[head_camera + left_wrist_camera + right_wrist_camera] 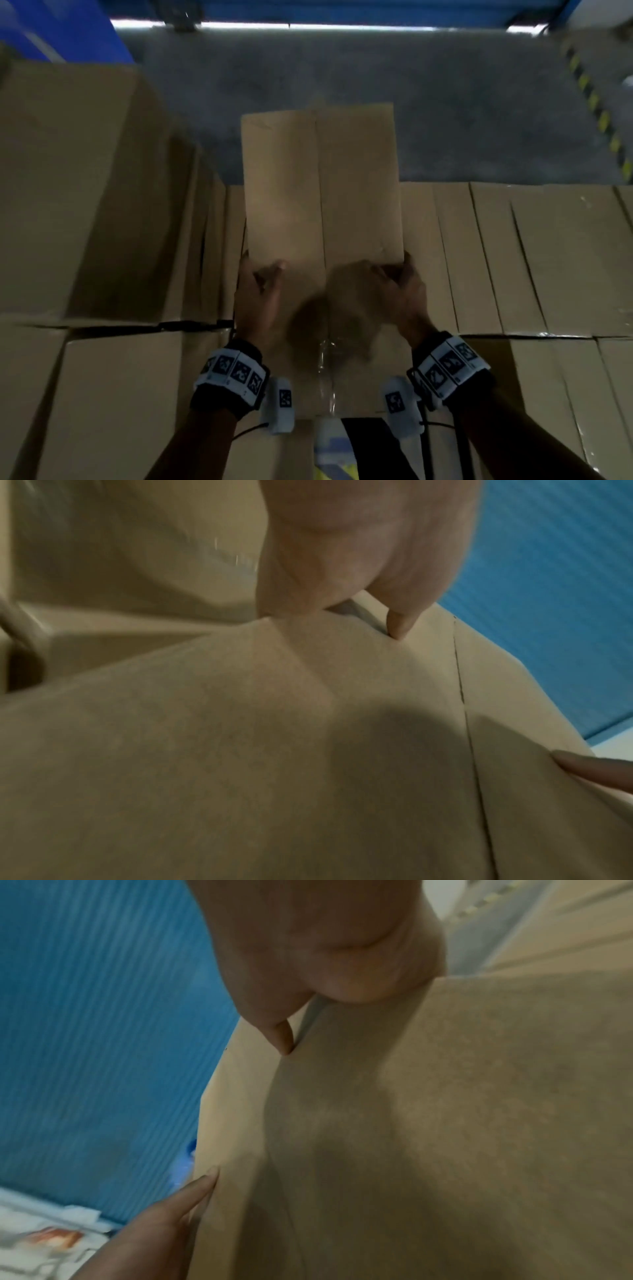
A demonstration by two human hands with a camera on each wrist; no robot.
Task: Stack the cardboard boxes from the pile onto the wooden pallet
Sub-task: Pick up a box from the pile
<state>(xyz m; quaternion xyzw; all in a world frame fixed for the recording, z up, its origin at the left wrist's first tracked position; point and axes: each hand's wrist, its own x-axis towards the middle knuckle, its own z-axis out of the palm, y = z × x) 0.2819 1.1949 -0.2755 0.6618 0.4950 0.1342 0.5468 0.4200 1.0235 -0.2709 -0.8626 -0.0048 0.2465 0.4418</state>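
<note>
so, in the head view, the left hand [258, 294] and the right hand [399, 289] both clamped the near end of a long cardboard box [322, 185], thumbs on top and fingers curled round its side edges. the box reached straight away from the hands, its far end hanging out past the row of stacked boxes [534, 260] that lay under and to the right of the right hand. a taller stack [68, 178] stood just beside the left hand on its outer side. beyond the box's far end was bare concrete floor [376, 68]. no pallet showed, so i could not tell whether these stacks sat on one.

from the left wrist view, the left hand [363, 547] pinched the box's edge, a fingertip pressed at the corner of the box [274, 737]. a finger of the other hand touched the far edge, low on the right.

from the right wrist view, the right hand [318, 942] gripped the same way, one fingertip dug into a fold of the box [445, 1123], with a finger of the left hand pressed flat on the opposite edge.

the risk, as i judged it, lay in holding at one end only: the overhanging far end could dip, twist the box out of the thumbs, or catch on the tall stack by the left hand. the fingertip pressed into the fold might also crush the cardboard wall.
</note>
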